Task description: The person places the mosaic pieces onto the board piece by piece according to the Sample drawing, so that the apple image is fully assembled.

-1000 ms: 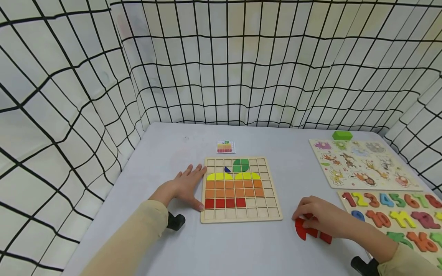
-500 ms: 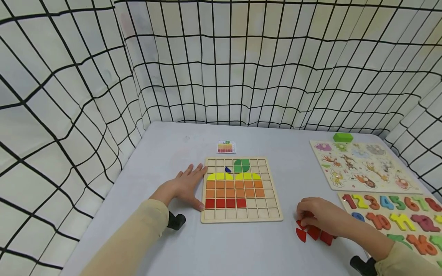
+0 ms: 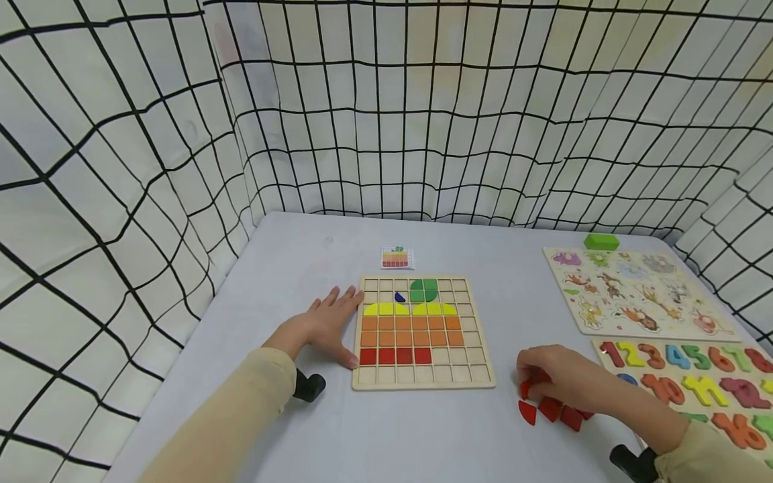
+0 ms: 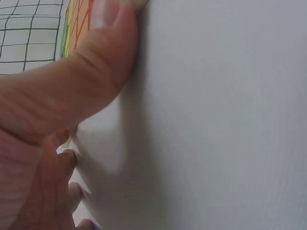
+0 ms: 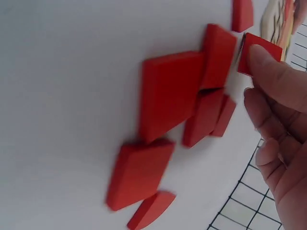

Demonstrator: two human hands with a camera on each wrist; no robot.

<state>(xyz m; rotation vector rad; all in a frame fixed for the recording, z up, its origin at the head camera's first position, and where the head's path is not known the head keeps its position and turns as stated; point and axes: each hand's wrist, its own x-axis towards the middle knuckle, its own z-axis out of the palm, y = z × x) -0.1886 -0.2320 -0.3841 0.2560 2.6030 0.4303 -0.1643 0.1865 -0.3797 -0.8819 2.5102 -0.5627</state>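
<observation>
My left hand (image 3: pixel 320 329) lies flat on the white table with fingers spread, thumb and fingertips against the left edge of a wooden grid board (image 3: pixel 423 373). In the left wrist view the thumb (image 4: pixel 91 67) reaches that edge. The board bears green, blue, yellow and orange pieces, and a row of red squares (image 3: pixel 385 356) starting from its left side. To the right of the board, my right hand (image 3: pixel 561 376) pinches a red square tile (image 5: pixel 271 47) between thumb and fingers. Several loose red pieces (image 5: pixel 170 93), squares and rounded ones, lie beneath and around that hand.
A small picture card (image 3: pixel 396 257) lies behind the board. At the right are an animal puzzle board (image 3: pixel 634 325), a number puzzle board (image 3: pixel 634 370) and a green block (image 3: pixel 601 242). Black netting (image 3: pixel 407 141) surrounds the table's back and sides.
The right hand has shifted slightly over the red pieces, which have spread apart, with one rounded piece now separate at the left. The left hand stays put against the board.
</observation>
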